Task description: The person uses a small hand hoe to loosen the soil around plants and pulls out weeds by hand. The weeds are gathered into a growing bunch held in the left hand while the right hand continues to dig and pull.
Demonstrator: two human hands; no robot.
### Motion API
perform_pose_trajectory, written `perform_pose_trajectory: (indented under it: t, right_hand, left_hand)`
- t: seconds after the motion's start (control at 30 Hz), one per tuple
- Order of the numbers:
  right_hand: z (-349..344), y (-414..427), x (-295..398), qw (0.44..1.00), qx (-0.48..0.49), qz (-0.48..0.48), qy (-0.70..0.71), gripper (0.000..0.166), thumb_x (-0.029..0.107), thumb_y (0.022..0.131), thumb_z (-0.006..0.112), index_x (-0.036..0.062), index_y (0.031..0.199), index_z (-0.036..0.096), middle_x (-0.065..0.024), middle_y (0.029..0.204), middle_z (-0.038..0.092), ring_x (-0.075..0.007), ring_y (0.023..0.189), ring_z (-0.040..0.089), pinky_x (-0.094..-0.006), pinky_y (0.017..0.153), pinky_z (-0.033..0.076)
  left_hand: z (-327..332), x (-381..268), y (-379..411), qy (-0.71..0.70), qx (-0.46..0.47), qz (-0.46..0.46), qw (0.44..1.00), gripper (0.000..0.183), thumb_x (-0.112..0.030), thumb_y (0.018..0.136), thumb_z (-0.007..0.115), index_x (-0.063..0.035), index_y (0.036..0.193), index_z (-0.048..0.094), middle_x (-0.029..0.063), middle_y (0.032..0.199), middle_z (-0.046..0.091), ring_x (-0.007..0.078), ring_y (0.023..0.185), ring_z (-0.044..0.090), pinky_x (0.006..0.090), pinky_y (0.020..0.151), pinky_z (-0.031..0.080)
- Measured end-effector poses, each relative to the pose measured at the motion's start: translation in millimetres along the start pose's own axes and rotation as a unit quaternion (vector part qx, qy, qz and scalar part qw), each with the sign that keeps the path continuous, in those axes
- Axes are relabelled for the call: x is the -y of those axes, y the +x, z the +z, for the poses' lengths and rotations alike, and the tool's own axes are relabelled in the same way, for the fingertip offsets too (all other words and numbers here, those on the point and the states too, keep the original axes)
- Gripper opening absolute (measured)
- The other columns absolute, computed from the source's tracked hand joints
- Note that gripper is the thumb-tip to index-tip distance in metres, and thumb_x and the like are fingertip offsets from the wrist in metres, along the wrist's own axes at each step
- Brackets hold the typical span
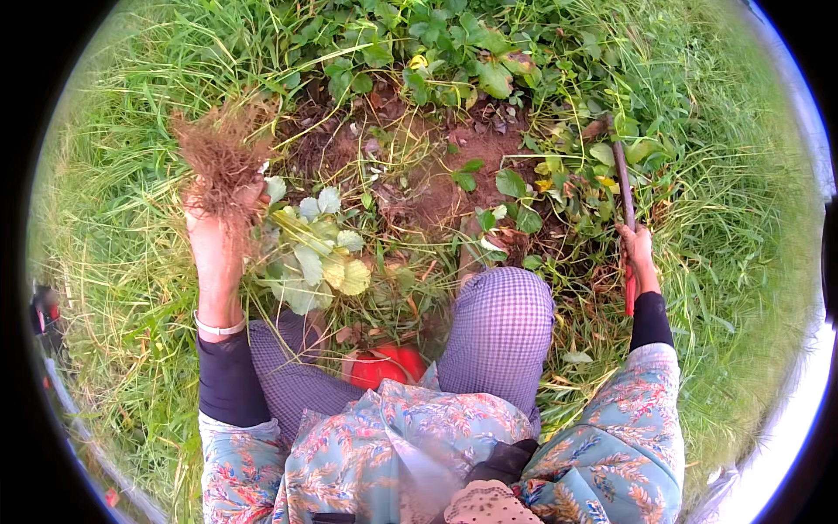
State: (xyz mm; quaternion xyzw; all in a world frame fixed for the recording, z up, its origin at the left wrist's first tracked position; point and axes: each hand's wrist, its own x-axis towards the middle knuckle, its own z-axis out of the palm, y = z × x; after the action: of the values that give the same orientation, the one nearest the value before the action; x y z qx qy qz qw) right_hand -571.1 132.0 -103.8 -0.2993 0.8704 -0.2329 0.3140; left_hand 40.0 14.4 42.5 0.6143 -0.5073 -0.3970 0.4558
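Observation:
My left hand (251,194) grips an uprooted leafy plant, holding it above the grass on the left. Its tangled brown roots (226,154) point up and partly cover the hand. Pale green, toothed leaves (317,252), some yellowing, hang out to the right. On the other side, my right hand (636,247) is closed around a long-handled tool (624,177) with a dark shaft and a red lower end. The tool's far end sits among leaves, so its head cannot be made out clearly. Between the hands lies a patch of reddish-brown soil (474,157).
Low leafy plants (452,39) border the soil at the top, and tall grass (720,196) rises on both sides. My bent knee (501,321) in checked trousers stands close to the soil. A red object (380,370) is on the ground between my legs.

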Motion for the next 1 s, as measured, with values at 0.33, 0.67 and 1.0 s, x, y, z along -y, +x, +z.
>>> perform_pose_trajectory:
  t: [0.33,0.67,1.0]
  right_hand:
    - [3,-86,124,0.98,-0.129,-0.151,0.002,0.032,0.031,0.073,0.064,0.002,0.084,0.056,0.0022,0.053,0.048,-0.0054,0.043,0.04,-0.0213,0.038,0.032]
    - [126,-39,257,0.873,-0.1,-0.475,-0.047,0.025,0.024,0.079,0.059,0.0014,0.088,0.051,-0.0054,0.057,0.054,-0.0112,0.044,0.049,-0.024,0.041,0.041]
    - [128,-11,2,0.89,0.098,-0.064,-0.44,0.035,0.025,0.072,0.054,-0.0074,0.086,0.051,-0.0285,0.086,0.056,-0.0394,0.083,0.056,-0.0431,0.076,0.044]
  left_hand:
    - [-11,13,15,-0.03,0.023,0.01,0.999,0.024,-0.003,0.071,0.063,-0.002,0.093,0.054,0.0035,0.076,0.06,0.0089,0.061,0.055,0.0206,0.051,0.042]
    - [-10,32,22,-0.037,0.029,-0.054,0.997,0.027,-0.001,0.071,0.063,-0.001,0.096,0.053,0.0044,0.081,0.06,0.0111,0.063,0.056,0.0213,0.052,0.044]
    - [-23,18,22,-0.03,-0.019,-0.084,0.996,0.023,-0.005,0.07,0.066,-0.0022,0.09,0.055,0.0039,0.076,0.061,0.0087,0.062,0.056,0.0199,0.047,0.04]
